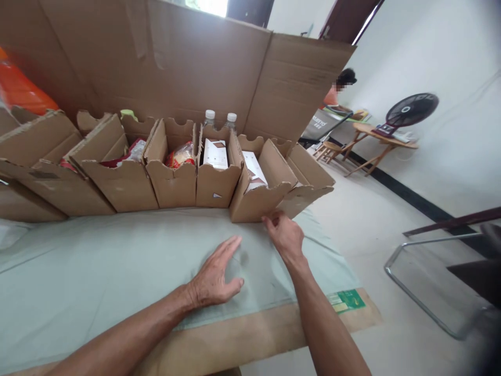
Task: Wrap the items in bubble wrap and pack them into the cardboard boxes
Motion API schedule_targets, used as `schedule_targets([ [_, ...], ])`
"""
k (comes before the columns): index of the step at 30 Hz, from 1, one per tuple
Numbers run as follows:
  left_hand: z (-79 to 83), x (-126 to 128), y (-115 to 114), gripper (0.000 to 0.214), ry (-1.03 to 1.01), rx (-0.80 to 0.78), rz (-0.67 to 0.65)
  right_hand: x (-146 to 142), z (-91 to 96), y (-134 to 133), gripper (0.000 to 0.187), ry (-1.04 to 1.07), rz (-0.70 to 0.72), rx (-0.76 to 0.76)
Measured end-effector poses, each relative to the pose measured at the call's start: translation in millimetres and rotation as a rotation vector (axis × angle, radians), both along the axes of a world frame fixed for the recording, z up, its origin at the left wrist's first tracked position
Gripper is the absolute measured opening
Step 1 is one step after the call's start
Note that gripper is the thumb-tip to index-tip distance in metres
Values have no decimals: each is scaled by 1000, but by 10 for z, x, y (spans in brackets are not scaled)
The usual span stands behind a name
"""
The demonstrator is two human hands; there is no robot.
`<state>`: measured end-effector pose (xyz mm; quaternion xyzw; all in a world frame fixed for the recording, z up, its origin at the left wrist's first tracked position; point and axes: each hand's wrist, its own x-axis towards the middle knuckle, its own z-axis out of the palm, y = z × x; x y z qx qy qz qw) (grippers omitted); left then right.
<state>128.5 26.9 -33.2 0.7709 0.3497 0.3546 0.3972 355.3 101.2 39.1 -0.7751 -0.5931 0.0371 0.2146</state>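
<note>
My left hand point(217, 275) is held over the pale green cloth point(117, 261), fingers stretched out and thumb apart, holding nothing. My right hand point(285, 235) has its fingers curled at the lower front of the cardboard bins on the right; whatever they hold, if anything, is hidden. Nearest to it is an open-topped cardboard bin point(258, 203) with a white box point(254, 171) inside. Behind that hand, at the row's right end, stands another bin point(309, 196). A further bin point(217, 187), just left, contains a white patterned box point(215, 154).
More cardboard bins point(172, 188) with packaged goods run leftward. A tall cardboard panel point(203, 62) stands behind them, with two capped bottles point(230, 121) before it. At right are a metal-framed chair point(415, 292), a fan point(410, 109) on a wooden table point(385, 137), and a person point(332, 96).
</note>
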Motion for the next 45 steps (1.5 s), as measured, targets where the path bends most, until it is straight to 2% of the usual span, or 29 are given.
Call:
schedule_targets([
  [3, 7, 18, 10, 87, -5, -11, -1, -9, -65, -98, 26, 18, 96, 14],
  [7, 32, 43, 19, 75, -8, -26, 3, -158, -270, -377, 24, 79, 336, 38],
  [11, 24, 58, 24, 69, -24, -3, 10, -317, -345, -329, 35, 111, 514, 103],
  [17, -3, 64, 27, 63, -23, -3, 24, -274, -343, 16, 46, 106, 561, 130],
  [22, 41, 68, 26, 57, -32, 16, 14, -211, -392, 14, 56, 99, 594, 95],
  [26, 51, 84, 30, 54, -54, 0, 22, -214, -356, 22, 60, 101, 615, 75],
  [28, 36, 92, 37, 52, -60, -4, 26, -240, -278, 16, 58, 104, 610, 76],
  [30, 14, 94, 46, 53, -59, -4, 22, -303, -128, -25, 48, 111, 590, 85],
  [32, -9, 88, 55, 53, -57, -2, 17, -427, 106, -81, 39, 134, 561, 114],
  [34, -29, 83, 69, 53, -54, 16, 12, -630, 400, -93, 41, 164, 543, 169],
  [36, -41, 89, 87, 50, -52, 46, 21, -890, 695, -5, 51, 150, 545, 204],
  [38, -39, 105, 103, 48, -50, 67, 48, -1157, 927, 182, 60, 17, 543, 136],
  [39, -31, 111, 102, 46, -51, 74, 72, -1276, 1008, 291, 57, -75, 522, 79],
  [42, 35, 77, 24, 41, -59, 100, 164, -1525, 1135, 515, 34, -239, 451, -9],
  [44, 107, -25, -128, 36, -75, 121, 235, -1578, 1157, 457, 28, -255, 431, -2],
  [45, 146, -103, -236, 34, -91, 133, 274, -1565, 1156, 346, 28, -261, 428, 4],
])
